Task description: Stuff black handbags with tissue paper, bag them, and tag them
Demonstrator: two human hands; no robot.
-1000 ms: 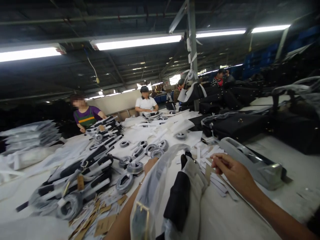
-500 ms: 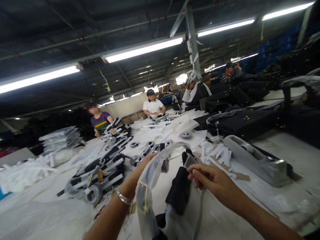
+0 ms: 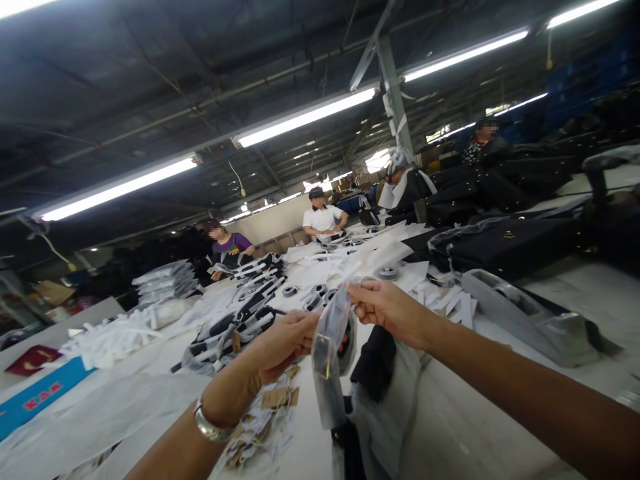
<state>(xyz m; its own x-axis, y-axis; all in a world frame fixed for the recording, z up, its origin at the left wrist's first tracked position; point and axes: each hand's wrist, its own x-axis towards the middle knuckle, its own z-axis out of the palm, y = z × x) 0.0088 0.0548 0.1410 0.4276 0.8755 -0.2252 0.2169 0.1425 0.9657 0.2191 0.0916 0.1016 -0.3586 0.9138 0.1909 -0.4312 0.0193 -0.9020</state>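
A strap with a gold buckle, wrapped in translucent plastic (image 3: 326,373), stands up in a loop at the centre. My left hand (image 3: 290,340) is closed on its left side, fingers partly behind the wrap. My right hand (image 3: 383,307) pinches the top of the same strap. Below my right hand lies a black piece (image 3: 376,360) with pale covering (image 3: 395,427) around it; the strap's lower end runs down beside them. A silver bracelet is on my left wrist.
Wrapped black straps (image 3: 250,313) are heaped to the left, near paper tags (image 3: 275,398). A grey tape dispenser (image 3: 535,320) and black bags (image 3: 505,243) lie right. People sit across the table. A blue box (image 3: 47,398) is far left.
My right hand has moved up and left from beside the black piece to the strap's top. My left hand stays at the strap. The view has shifted, showing the blue box more fully.
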